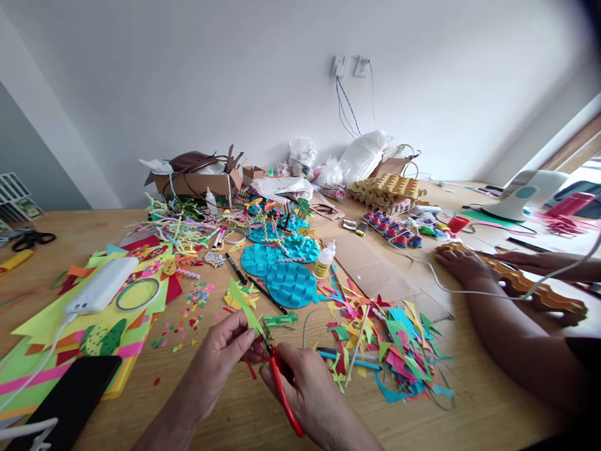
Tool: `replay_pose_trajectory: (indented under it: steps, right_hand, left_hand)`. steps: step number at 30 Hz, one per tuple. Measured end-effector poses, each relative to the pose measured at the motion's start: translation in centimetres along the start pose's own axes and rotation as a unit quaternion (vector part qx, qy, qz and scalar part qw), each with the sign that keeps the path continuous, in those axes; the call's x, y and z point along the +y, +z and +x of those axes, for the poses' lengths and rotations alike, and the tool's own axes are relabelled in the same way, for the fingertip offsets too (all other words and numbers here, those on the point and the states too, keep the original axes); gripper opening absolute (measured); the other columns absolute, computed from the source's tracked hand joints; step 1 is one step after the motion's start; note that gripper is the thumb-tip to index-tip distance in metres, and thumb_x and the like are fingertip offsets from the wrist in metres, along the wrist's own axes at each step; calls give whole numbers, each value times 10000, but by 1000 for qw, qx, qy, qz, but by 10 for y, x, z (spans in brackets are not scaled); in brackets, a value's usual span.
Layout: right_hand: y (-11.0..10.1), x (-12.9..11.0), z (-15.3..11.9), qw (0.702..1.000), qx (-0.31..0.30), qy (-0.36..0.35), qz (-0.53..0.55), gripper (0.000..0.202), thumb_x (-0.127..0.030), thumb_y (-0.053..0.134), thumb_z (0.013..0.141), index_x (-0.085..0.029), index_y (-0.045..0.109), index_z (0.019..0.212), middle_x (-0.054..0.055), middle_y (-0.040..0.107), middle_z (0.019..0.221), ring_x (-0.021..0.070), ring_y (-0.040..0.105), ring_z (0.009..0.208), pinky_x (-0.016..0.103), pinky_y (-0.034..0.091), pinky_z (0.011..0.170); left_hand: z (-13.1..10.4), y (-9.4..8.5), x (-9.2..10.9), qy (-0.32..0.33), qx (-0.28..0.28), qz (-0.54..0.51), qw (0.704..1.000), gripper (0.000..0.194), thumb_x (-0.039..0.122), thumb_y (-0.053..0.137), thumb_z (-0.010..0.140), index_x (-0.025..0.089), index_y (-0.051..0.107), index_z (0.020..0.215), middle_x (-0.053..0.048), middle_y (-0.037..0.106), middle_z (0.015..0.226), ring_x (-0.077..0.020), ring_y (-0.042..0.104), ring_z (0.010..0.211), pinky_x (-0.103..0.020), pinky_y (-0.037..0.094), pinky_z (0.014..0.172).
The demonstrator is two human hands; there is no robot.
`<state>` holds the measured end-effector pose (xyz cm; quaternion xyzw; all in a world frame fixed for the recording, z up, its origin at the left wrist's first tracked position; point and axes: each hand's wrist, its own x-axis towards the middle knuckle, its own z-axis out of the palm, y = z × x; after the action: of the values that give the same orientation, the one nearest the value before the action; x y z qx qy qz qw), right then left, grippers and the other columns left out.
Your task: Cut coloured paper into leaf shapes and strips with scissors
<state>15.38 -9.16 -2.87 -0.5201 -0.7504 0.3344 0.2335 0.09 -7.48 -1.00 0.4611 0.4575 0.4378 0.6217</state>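
Note:
My left hand (pixel 225 344) pinches a pointed piece of light green paper (pixel 244 305) between thumb and fingers. Red-handled scissors (pixel 283 389) are gripped in my right hand (pixel 312 383), with their blades up against the lower end of the paper. Both hands are close together above the front of the wooden table. Just beyond them lie a yellow paper fish (pixel 244 297), shreds of green paper (pixel 280 319) and two dark pens. Blue woven paper ovals (pixel 290 285) lie farther back, with a white glue bottle (pixel 323 260) standing beside them.
Paper scraps (pixel 408 351) are heaped at the right. Left are stacked coloured sheets (pixel 28 329), a white power bank (pixel 104 285) and a black phone (pixel 72 401). Another person's hands (pixel 462 263) work on an egg carton (pixel 547 294) at the far right; a white cable (pixel 451 289) crosses there.

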Motion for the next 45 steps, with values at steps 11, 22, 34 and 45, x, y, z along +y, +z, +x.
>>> replay_pose_trajectory:
  steps: [11, 22, 34, 45]
  right_hand:
    - [3, 2, 2, 1000, 0, 3, 16, 287, -344, 428, 824, -158, 502, 618, -49, 403, 520, 68, 323, 467, 178, 211, 432]
    - [9, 7, 2, 1000, 2, 17, 23, 323, -371, 433, 823, -155, 507, 594, -28, 442, 517, 79, 350, 467, 190, 217, 435]
    - [8, 6, 4, 999, 0, 40, 13, 296, -350, 465, 793, -161, 467, 565, -28, 423, 509, 86, 350, 474, 196, 207, 444]
    - [10, 8, 2, 998, -2, 32, 60, 283, -334, 445, 804, -150, 513, 600, -46, 401, 509, 77, 337, 481, 180, 212, 430]
  left_hand:
    - [3, -3, -7, 8, -28, -5, 1000, 125, 280, 555, 772, 170, 575, 715, 7, 612, 691, -143, 569, 666, -264, 483, 641]
    - [3, -4, -11, -3, -24, -21, 999, 112, 270, 578, 749, 168, 591, 708, -1, 625, 700, -145, 577, 647, -266, 482, 619]
    - [5, -5, -9, 11, 1, -17, 1000, 177, 316, 564, 764, 170, 547, 666, 25, 555, 650, -144, 565, 637, -273, 491, 614]
    - [4, -1, -12, -4, -29, -10, 1000, 190, 325, 560, 757, 170, 548, 648, 15, 534, 648, -149, 547, 640, -284, 484, 622]
